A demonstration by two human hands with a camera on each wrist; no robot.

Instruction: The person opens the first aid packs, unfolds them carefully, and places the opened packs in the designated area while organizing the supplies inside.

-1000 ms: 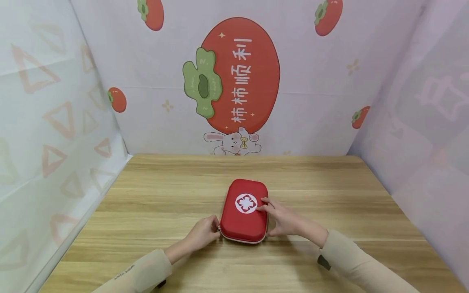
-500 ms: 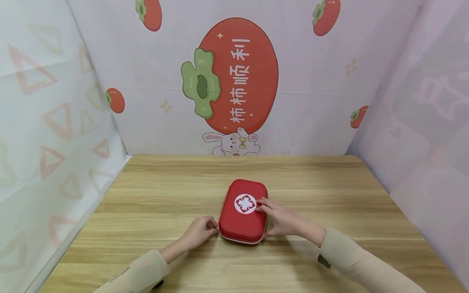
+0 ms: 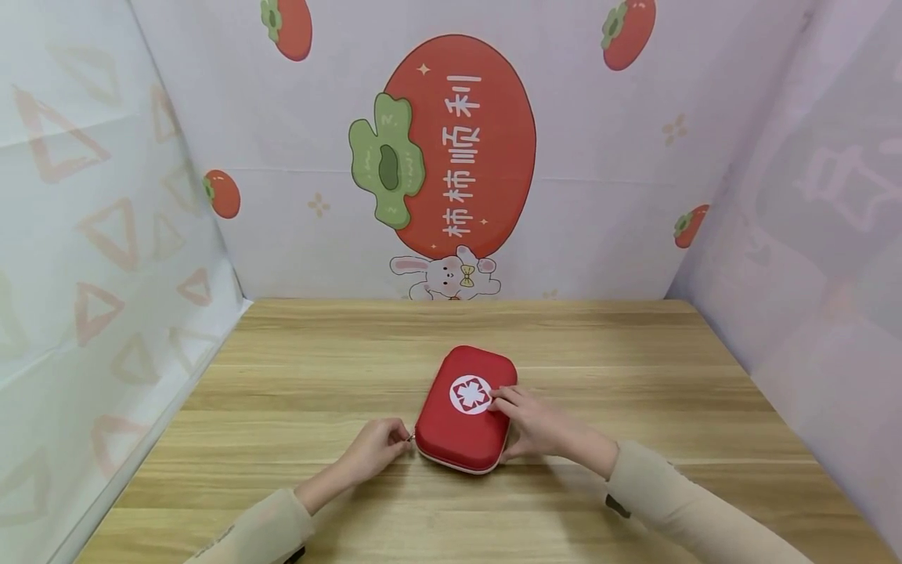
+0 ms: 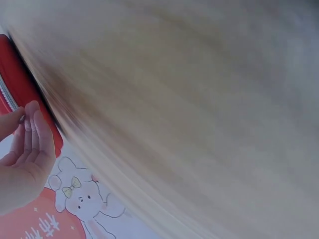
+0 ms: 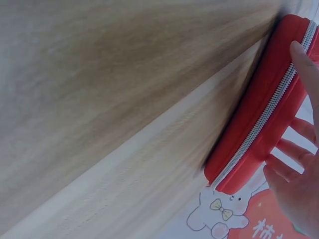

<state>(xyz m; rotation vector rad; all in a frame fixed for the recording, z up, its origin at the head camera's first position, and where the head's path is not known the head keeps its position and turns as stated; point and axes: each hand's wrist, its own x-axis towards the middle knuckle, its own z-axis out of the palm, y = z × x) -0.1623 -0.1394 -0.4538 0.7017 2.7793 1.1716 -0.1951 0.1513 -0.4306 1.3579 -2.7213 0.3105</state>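
A red zippered first-aid case with a white cross emblem lies closed on the wooden table, slightly turned. At its near left corner, my left hand pinches the small metal zipper pull between thumb and fingers. On the other side, my right hand holds the case, fingertips on the lid by the emblem. Its thumb presses the side wall over the silver zipper, whose teeth are joined along this side. The case's underside is hidden.
The wooden tabletop runs back to a printed cloth backdrop with persimmons and a rabbit. Pale cloth walls stand at the left and right.
My left hand has shifted a little left with the zipper pull. The near end of the case has swung slightly left, and my right hand has followed it.
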